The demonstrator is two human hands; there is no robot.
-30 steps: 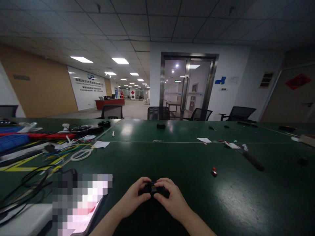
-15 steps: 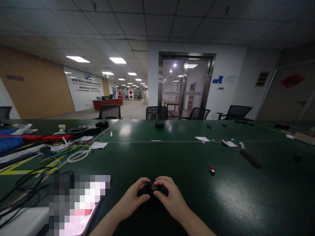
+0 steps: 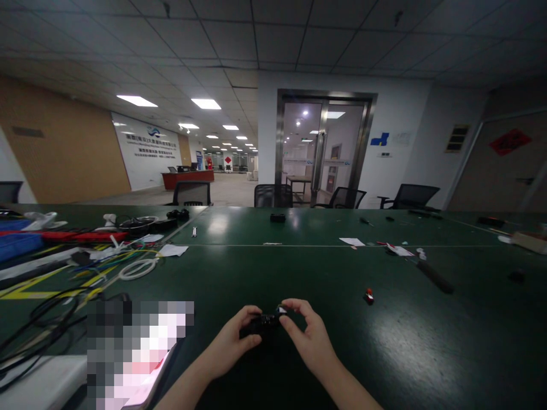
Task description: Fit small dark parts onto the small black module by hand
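Note:
My left hand (image 3: pixel 238 337) grips a small black boxy object (image 3: pixel 267 320) between thumb and fingers, just above the green table (image 3: pixel 325 279). Its exact kind cannot be made out. At that object's right end, my right hand (image 3: pixel 306 333) pinches a small dark piece with a pale face (image 3: pixel 281 310) between thumb and fingertips. Whether the two pieces still touch is hard to tell. Right of my hands lies a small red and white item (image 3: pixel 369 296).
On the left are a pixelated phone-like slab (image 3: pixel 147 364), tangled black cables (image 3: pixel 47 319), a coiled white cable (image 3: pixel 137 269) and blue bins (image 3: pixel 19 246). Farther off are a small wrench (image 3: pixel 194 232), a black block (image 3: pixel 277 217) and a dark-handled tool (image 3: pixel 435 277).
My right hand has shifted a little right, away from my left. A pale-faced piece now shows in its fingertips, and more of the black object is exposed. The left hand stays put.

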